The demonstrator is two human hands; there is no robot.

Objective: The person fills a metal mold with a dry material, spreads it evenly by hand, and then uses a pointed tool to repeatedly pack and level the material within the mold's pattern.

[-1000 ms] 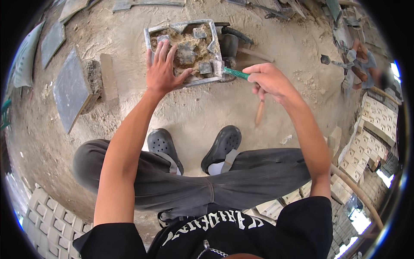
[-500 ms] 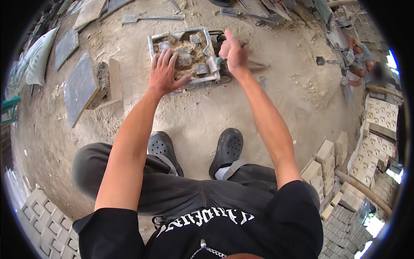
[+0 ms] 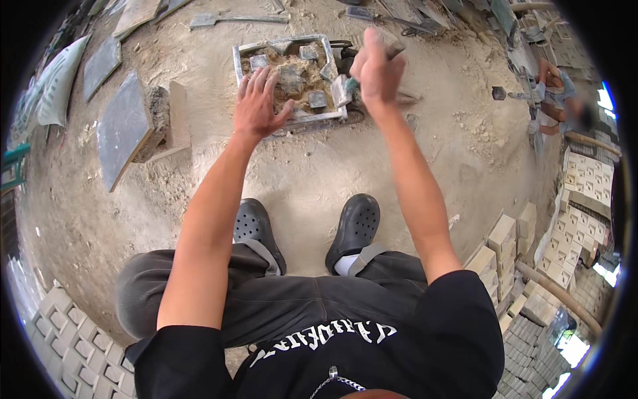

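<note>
A square metal mould [image 3: 282, 46] lies on the dusty ground ahead of me, packed with sandy mix around several grey square blocks. My left hand [image 3: 257, 110] is at its near left part, palm down, fingers spread and holding nothing. Beside the mould's right edge, my right hand [image 3: 379, 72] is closed round a short tool [image 3: 341, 92]. That tool has a pale, dusty head, a greenish part behind it and a dark handle end poking out past my fist. Its head is at the mould's right rim; whether they touch I cannot tell.
On the left, a grey slab [image 3: 124, 132] leans on a rough block. A long flat-ended tool [image 3: 239, 20] lies beyond the mould. Pale blocks [image 3: 501, 239] are stacked at right, patterned blocks [image 3: 80, 346] at lower left. Another person [image 3: 557, 90] crouches at far right.
My right hand and its tool have shifted slightly right and away from me. My left hand stays spread at the mould. The whole view has shifted a little.
</note>
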